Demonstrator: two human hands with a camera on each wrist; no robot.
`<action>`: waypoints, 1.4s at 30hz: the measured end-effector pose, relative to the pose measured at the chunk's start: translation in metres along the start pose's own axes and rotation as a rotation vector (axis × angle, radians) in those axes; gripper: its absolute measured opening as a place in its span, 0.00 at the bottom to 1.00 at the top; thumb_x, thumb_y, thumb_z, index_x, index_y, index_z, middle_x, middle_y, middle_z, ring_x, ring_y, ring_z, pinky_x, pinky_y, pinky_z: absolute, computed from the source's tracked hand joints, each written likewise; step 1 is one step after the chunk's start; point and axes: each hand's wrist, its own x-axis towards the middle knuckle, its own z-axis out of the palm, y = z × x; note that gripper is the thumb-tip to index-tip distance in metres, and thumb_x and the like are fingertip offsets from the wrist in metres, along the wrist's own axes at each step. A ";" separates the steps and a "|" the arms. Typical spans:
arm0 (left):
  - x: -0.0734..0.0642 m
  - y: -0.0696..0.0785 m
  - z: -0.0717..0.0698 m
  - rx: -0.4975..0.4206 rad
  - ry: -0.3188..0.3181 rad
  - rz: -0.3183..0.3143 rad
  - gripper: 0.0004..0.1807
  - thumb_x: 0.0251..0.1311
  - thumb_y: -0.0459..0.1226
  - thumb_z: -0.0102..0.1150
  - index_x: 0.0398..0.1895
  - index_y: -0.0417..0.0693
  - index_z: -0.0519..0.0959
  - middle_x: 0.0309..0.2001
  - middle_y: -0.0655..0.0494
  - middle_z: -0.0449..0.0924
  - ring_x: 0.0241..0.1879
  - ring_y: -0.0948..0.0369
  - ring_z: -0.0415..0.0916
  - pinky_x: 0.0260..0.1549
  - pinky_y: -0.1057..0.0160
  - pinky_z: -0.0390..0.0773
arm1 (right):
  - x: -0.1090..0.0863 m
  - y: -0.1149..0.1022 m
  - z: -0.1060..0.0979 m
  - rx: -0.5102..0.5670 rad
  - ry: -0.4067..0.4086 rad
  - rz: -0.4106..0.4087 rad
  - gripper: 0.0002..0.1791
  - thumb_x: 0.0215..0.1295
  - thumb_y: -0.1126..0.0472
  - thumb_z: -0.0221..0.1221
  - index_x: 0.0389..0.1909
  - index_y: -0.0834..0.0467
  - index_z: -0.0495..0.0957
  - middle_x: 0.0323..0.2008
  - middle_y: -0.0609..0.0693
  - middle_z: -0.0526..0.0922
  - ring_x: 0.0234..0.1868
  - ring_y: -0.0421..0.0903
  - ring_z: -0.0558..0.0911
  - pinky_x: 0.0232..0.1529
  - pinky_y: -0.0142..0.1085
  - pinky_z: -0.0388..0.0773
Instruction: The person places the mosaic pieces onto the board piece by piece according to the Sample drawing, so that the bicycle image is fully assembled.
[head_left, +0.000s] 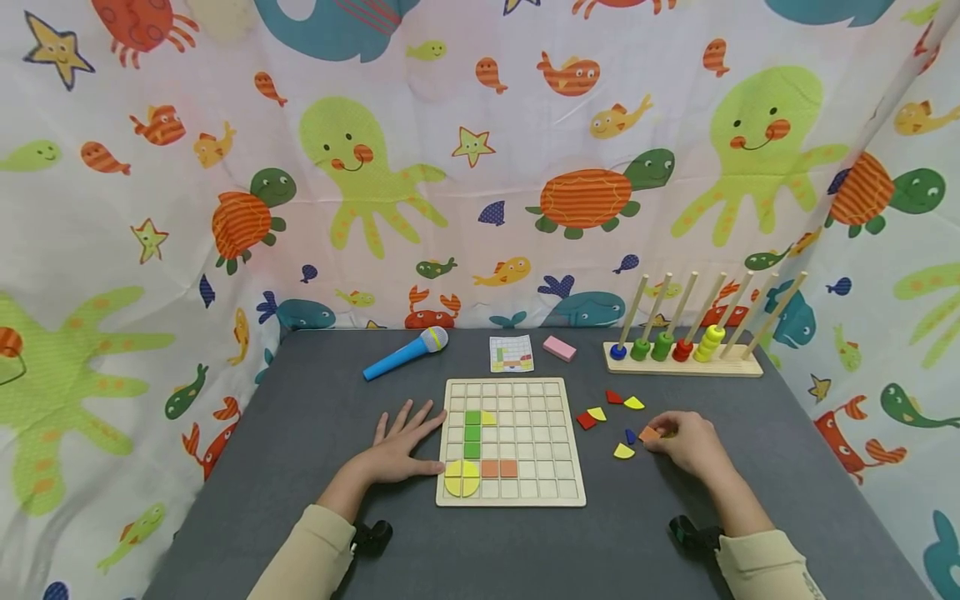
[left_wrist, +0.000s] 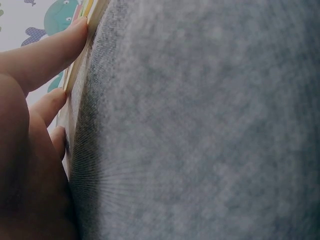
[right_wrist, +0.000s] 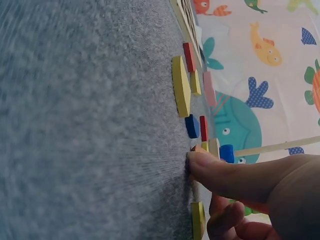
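From here I count one board, three green squares, three orange pieces, five yellow wedges on the board, at least four loose wedges, two red pieces, one blue piece, one pink block, one card, one microphone, seven pegs.

A blue microphone lies far left on the tabletop, a peg rack far right, a sea-animal curtain behind.
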 end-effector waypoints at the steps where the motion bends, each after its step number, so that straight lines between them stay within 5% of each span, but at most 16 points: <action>1: 0.000 0.000 0.000 0.000 0.000 0.001 0.51 0.57 0.70 0.58 0.81 0.73 0.48 0.83 0.61 0.36 0.81 0.48 0.20 0.70 0.32 0.20 | 0.000 -0.001 0.000 0.005 0.007 -0.001 0.17 0.60 0.57 0.72 0.45 0.63 0.85 0.36 0.55 0.84 0.37 0.50 0.77 0.35 0.41 0.73; 10: 0.000 0.000 0.000 0.005 0.000 -0.006 0.51 0.57 0.70 0.59 0.81 0.73 0.48 0.83 0.62 0.36 0.81 0.48 0.20 0.70 0.32 0.20 | -0.003 -0.022 0.003 0.040 0.023 -0.066 0.16 0.63 0.47 0.69 0.43 0.55 0.89 0.38 0.49 0.88 0.37 0.46 0.79 0.36 0.37 0.73; 22: 0.000 -0.004 0.003 -0.024 0.010 0.025 0.53 0.56 0.71 0.57 0.82 0.69 0.49 0.83 0.54 0.38 0.80 0.44 0.21 0.68 0.30 0.17 | 0.001 -0.056 0.015 0.127 0.032 -0.078 0.16 0.61 0.48 0.70 0.41 0.57 0.87 0.32 0.48 0.86 0.31 0.45 0.78 0.31 0.35 0.76; 42: 0.001 0.000 0.001 -0.020 -0.009 -0.004 0.52 0.57 0.70 0.58 0.81 0.71 0.49 0.83 0.59 0.36 0.81 0.47 0.20 0.70 0.32 0.19 | -0.002 -0.093 0.048 0.188 -0.025 -0.155 0.07 0.61 0.54 0.71 0.36 0.53 0.88 0.28 0.45 0.84 0.29 0.43 0.77 0.30 0.35 0.75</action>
